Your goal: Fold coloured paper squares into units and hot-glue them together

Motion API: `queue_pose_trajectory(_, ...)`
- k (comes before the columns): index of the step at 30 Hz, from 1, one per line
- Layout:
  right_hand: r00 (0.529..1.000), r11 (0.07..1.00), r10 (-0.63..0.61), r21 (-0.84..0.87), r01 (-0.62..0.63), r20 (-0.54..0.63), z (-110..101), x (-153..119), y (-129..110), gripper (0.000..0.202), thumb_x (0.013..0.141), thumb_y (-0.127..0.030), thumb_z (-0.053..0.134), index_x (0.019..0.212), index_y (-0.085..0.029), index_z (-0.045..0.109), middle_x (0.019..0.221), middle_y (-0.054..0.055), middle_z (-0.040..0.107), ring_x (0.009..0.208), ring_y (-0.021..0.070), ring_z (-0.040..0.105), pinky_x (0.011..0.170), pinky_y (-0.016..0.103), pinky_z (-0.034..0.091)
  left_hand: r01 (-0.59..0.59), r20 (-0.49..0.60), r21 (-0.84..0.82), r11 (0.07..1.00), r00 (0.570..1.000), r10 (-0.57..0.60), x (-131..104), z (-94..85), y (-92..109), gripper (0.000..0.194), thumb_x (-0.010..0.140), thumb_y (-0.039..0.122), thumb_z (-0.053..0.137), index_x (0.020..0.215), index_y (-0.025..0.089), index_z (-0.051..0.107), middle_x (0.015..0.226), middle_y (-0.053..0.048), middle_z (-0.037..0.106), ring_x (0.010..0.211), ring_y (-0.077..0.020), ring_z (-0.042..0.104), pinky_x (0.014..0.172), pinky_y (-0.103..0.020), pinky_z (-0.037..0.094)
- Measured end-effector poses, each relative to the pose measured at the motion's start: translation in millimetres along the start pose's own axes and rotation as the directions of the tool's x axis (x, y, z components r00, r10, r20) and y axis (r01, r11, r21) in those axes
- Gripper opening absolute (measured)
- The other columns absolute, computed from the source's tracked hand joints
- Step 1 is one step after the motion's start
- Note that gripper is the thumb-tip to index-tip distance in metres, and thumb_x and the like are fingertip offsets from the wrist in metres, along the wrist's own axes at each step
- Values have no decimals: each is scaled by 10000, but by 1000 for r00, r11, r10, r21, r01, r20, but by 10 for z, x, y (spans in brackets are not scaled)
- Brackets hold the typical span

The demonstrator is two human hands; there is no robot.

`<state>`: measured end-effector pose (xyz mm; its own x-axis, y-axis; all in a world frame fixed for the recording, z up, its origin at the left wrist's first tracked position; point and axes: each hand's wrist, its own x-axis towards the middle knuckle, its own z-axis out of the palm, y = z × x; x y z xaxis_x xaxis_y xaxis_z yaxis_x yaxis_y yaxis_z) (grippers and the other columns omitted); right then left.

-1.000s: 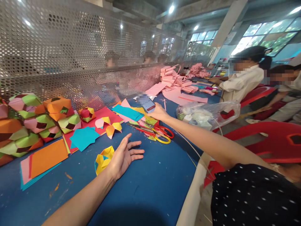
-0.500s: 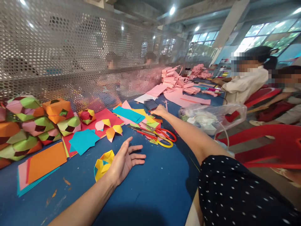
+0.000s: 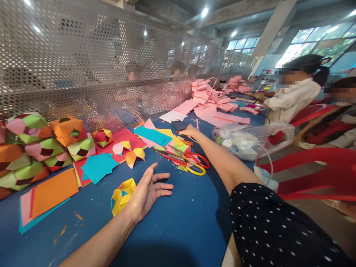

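Note:
Palm turned sideways and fingers spread, my left hand [image 3: 151,191] holds nothing above the blue table [image 3: 178,230]. Beside its wrist lies a yellow and blue folded paper piece [image 3: 121,196], partly covered by the forearm. My right hand [image 3: 190,131] reaches far across, its fingers at the near edge of a dark phone [image 3: 178,125]; whether they grip it is too small to tell. Red-handled scissors [image 3: 201,158] and yellow-handled scissors [image 3: 196,170] lie between the hands, over paper scraps. Blue paper sheets [image 3: 152,135] rest left of the phone.
Folded paper balls [image 3: 66,129] are stacked at the left, near an orange sheet pile [image 3: 55,193]. Pink paper strips [image 3: 205,94] heap up behind. A plastic bag [image 3: 239,139] and a red chair [image 3: 319,174] stand right. A person [image 3: 297,92] sits beyond.
My right upper arm and sleeve have shifted slightly left and down. The right hand stays by the phone, and the left hand has barely moved.

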<state>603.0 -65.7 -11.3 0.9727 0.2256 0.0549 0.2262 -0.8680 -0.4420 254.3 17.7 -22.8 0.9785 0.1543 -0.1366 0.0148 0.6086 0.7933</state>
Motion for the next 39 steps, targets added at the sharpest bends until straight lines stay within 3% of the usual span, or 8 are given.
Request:
queue_pose_trajectory(6, 999, 998, -37, -42, 36, -23, -152, -282, -154, 427, 865, -349, 568, 1226, -136, 489, 1254, 127, 509, 1119, 263, 515, 926, 486, 422, 0, -25, 31, 1000, 1000, 1, -14, 27, 13, 522, 891, 445, 448, 1344, 235, 296, 1058, -129, 608, 779, -217, 664, 736, -401, 513)
queue_pose_trajectory(11, 931, 931, -364, 29, 365, -23, -214, -932, -477, 552, 795, -330, 605, 1272, -100, 451, 1295, 205, 498, 1206, 349, 450, 976, 475, 351, -46, 11, 298, 953, 999, 45, -106, 110, -17, 451, 852, 389, 539, 1251, 203, 440, 1010, -111, 620, 771, -195, 638, 725, -355, 496)
queue_pose_trajectory(15, 732, 734, -677, 148, 663, 77, -111, -1785, -670, 447, 751, -308, 634, 1188, -260, 549, 1228, 28, 591, 1121, 231, 541, 959, 344, 402, -234, 249, 750, 619, 966, 64, -315, 286, -4, 256, 883, 320, 486, 1075, 212, 617, 885, -85, 648, 772, -192, 606, 720, -319, 461)
queue_pose_trajectory(18, 398, 411, -911, 286, 865, 106, 31, -2318, -712, 502, 769, -308, 613, 1250, -206, 512, 1303, 66, 539, 1195, 249, 484, 1006, 380, 371, -435, 479, 822, 369, 877, -34, -503, 426, 97, 313, 924, 230, 361, 1058, 211, 643, 918, -107, 660, 835, -208, 604, 751, -316, 446)
queue_pose_trajectory(22, 340, 355, -934, 392, 849, 110, 248, -2584, -675, 550, 826, -369, 558, 1322, -163, 435, 1359, 94, 481, 1245, 243, 434, 1024, 390, 363, -512, 530, 838, 192, 846, -57, -727, 393, 291, 282, 908, 189, 377, 1040, 207, 625, 791, -100, 648, 740, -208, 600, 676, -303, 441)
queue_pose_trajectory(29, 307, 318, -947, 441, 839, 98, 445, -2546, -595, 540, 846, -379, 540, 1320, -149, 422, 1346, 122, 486, 1242, 243, 441, 1019, 407, 379, -369, 330, 929, -7, 822, 463, -1008, -255, 520, 185, 817, 142, 528, 915, 256, 636, 759, -51, 649, 708, -191, 590, 686, -283, 444)
queue_pose_trajectory(33, 337, 315, -941, 458, 831, 35, 485, -2574, -557, 485, 848, -341, 550, 1285, -155, 452, 1322, 137, 509, 1216, 248, 477, 1007, 429, 397, -52, -86, 984, 171, 698, 710, -996, -447, 525, 77, 809, 221, 549, 775, 213, 617, 760, -25, 634, 738, -162, 584, 730, -254, 439)
queue_pose_trajectory(39, 326, 292, -945, 475, 830, 12, 536, -2573, -519, 448, 861, -304, 530, 1282, -177, 447, 1308, 134, 521, 1212, 261, 489, 992, 467, 419, 48, -386, 885, 464, 633, 671, -889, -614, 432, 176, 798, 347, 566, 873, 189, 590, 876, -23, 632, 799, -150, 587, 751, -265, 463)
